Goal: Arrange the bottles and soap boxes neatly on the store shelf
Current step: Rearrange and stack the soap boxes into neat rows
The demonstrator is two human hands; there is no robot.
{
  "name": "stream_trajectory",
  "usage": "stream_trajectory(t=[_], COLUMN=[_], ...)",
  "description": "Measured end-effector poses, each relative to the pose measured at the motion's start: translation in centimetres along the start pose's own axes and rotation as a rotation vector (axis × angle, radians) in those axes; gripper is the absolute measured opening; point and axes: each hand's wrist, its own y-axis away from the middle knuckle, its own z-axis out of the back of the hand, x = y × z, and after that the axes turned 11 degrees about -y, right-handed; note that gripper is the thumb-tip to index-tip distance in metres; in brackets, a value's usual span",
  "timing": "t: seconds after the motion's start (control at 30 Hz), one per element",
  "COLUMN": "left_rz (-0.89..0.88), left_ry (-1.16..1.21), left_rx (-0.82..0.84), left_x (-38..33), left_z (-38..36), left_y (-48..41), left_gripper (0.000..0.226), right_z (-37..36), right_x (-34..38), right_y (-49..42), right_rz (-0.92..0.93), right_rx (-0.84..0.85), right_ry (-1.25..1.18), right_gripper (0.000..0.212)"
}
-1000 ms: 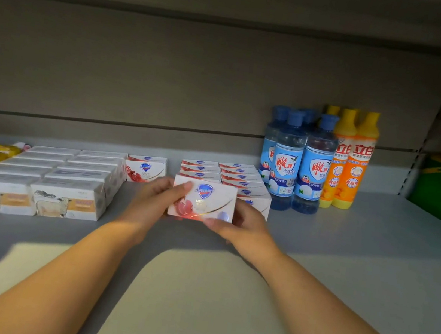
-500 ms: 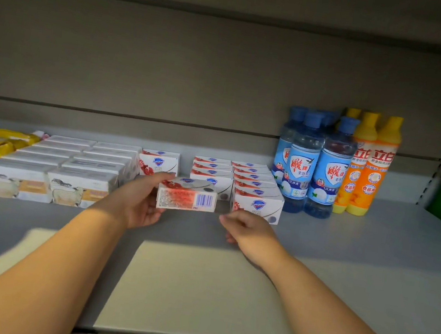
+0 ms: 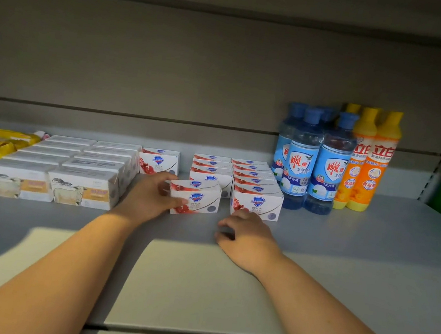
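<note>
On grey metal shelf, front | we have turned white-and-red cardboard soap box logo-forward, lowered before row of matching boxes, slightly askew | left hand fingers grasp it; right hand released, empty | squaring remains

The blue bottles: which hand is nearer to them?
The right. The right hand is in front of the blue bottles and to their left; the left hand is farther left, holding a soap box.

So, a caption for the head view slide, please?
Left hand grips a soap box before the stocked rows on the shelf; right hand empty beside it.
</note>
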Motion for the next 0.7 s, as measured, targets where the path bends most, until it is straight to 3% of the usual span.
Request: stream_trajectory(t=[0.1, 0.27, 0.5, 0.7], left_rz=[0.026, 0.028, -0.021, -0.05], left_ry=[-0.036, -0.038, -0.323, -0.282], left_rx=[-0.064, -0.143, -0.088, -0.124], left_x=[0.2, -0.4, -1.4, -2.2], left_z=[-0.5, -2.2, -3.0, -4.7], left_y=[-0.1, -0.5, -2.0, -3.0], left_gripper=[0.053, 0.049, 0.058, 0.06], right_z=[-0.3, -0.2, -0.1, -0.1], right_x=[0.2, 0.5, 0.5, 0.5], right_y=[0.2, 0.1, 0.1, -0.1], right_rz=[0.034, 0.04, 0.026, 0.017], right_rx=[-0.009, 0.017, 0.027, 0.024], right_ry=[0.057, 0.053, 0.001, -0.012], right_gripper=[0.035, 0.036, 0.037, 0.038])
